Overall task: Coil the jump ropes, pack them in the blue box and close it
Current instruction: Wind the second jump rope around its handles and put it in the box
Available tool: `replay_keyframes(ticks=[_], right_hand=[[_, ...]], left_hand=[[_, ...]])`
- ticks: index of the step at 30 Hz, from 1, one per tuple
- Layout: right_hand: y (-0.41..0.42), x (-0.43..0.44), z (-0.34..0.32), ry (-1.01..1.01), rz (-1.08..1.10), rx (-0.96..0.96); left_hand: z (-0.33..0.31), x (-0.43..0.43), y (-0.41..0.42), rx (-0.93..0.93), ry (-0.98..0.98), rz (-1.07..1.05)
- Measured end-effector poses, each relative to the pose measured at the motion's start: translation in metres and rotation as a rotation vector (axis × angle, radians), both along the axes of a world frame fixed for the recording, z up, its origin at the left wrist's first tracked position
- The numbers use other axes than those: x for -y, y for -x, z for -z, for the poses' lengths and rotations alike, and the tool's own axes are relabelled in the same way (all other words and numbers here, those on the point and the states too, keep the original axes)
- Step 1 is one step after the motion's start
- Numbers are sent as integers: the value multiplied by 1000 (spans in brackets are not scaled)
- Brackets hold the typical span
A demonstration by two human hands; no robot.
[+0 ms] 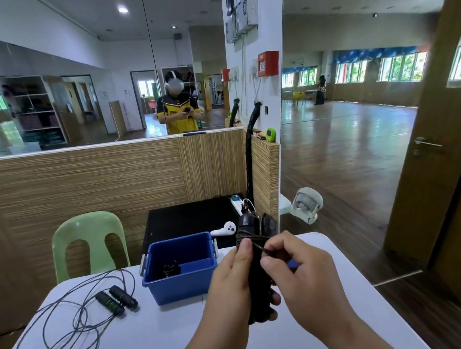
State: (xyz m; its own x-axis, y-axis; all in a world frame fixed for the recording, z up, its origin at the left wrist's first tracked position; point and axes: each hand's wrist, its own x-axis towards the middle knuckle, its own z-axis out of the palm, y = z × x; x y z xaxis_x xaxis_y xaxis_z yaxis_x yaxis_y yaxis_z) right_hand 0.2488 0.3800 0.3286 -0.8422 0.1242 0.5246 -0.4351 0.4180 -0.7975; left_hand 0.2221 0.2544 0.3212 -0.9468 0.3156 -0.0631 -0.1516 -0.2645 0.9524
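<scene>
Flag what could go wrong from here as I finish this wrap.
1. The thin dark cord is held only by the right hand's pinch; a slip could unwind the wrap around the black handles in the left hand.
2. The second black jump rope sprawls in crossing loops on the white table and may knot when lifted.

- The left hand (pixel 235 287) and the right hand (pixel 305 277) hold a wound jump rope (pixel 255 242) between them, over the table (pixel 161 338).
- The box (pixel 179 289) stands on the table, just left of the left hand; a second rope (pixel 171 268) lies in it.
- A loose jump rope (pixel 68 322) lies on the table, well left of both hands.
</scene>
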Motion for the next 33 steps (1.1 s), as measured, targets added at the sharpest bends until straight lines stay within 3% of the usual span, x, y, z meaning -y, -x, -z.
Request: replay_keyframes(ticks=[5,10,15,19,26,29,33], right_hand=[[6,1,-6,86,-67,72],[8,3,-7,294,-119,155],[8,3,-6,408,-166,216],[7,4,-2,249,-84,143],[9,-7,11,-200,127,-210],[7,-10,12,-232,141,-251],[8,-13,15,-9,175,-131]], left_hand=[[1,-3,3,-6,-102,-36],[2,-8,3,14,-200,-87],[3,-7,4,34,-181,-102],[0,-7,4,57,-150,-65],[-1,1,10,8,-34,24],[-3,4,10,5,-59,-10],[0,2,15,62,-60,-116]])
